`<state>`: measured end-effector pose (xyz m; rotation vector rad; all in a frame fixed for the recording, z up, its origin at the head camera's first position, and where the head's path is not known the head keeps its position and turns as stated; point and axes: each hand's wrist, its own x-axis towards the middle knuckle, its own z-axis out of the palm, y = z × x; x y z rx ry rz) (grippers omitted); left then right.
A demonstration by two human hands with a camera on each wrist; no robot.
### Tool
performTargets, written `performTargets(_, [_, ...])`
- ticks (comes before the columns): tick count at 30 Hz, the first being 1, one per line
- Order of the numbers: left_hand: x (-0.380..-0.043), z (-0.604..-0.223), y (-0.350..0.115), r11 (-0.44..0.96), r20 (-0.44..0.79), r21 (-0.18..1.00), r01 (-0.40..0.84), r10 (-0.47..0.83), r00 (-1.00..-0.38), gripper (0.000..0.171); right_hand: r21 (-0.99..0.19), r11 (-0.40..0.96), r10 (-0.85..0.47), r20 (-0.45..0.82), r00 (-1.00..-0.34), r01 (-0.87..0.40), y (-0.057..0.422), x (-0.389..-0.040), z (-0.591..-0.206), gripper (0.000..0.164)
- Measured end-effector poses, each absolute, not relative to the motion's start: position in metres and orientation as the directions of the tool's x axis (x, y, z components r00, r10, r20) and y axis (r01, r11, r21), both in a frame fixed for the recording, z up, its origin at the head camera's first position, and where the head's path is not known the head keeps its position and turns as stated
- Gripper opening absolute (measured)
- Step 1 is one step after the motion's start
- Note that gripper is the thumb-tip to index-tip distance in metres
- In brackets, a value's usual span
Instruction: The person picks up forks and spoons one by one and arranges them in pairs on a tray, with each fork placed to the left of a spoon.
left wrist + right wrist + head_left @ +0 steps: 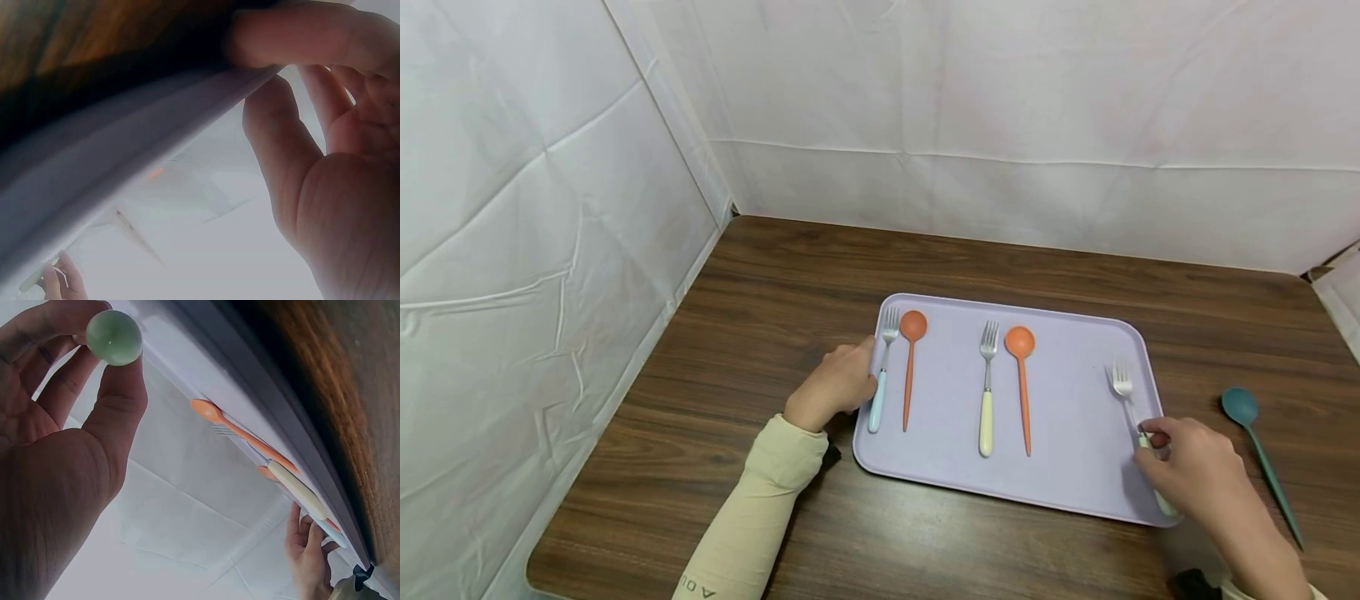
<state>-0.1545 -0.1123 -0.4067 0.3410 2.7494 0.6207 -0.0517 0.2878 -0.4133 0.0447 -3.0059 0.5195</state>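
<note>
My left hand (837, 379) pinches the left rim of a lilac tray (947, 450) between thumb and fingers. At the tray's right side, my right hand (1201, 465) pinches a fork (1122, 382) by its pale green handle (114, 337). Its tines point away from me, and a shadow falls on the tray beside them. On the tray's left lie a light-blue-handled fork (877, 400) and an orange spoon (909, 367). In its middle are a cream-handled fork (987, 421) and a second orange spoon (1023, 383).
To the right of the tray, a teal spoon (1240, 406) lies on the dark wooden table (790, 275), close beside my right hand. White sheeting (1000, 125) hangs behind the table and along its left side.
</note>
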Motion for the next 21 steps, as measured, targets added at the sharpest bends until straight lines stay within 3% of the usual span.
performTargets(8, [-0.155, -0.407, -0.112, 0.876, -0.229, 0.45, 0.172, 0.299, -0.926, 0.022, -0.34, 0.939, -0.034, 0.029, -0.999, -0.042, 0.28, -0.055, -0.416, 0.028])
performTargets(21, [-0.155, -0.406, -0.112, 0.884, -0.219, 0.43, 0.186, 0.302, -0.928, 0.026, -0.327, 0.943, -0.052, 0.054, -0.997, -0.066, 0.271, -0.06, -0.421, 0.026])
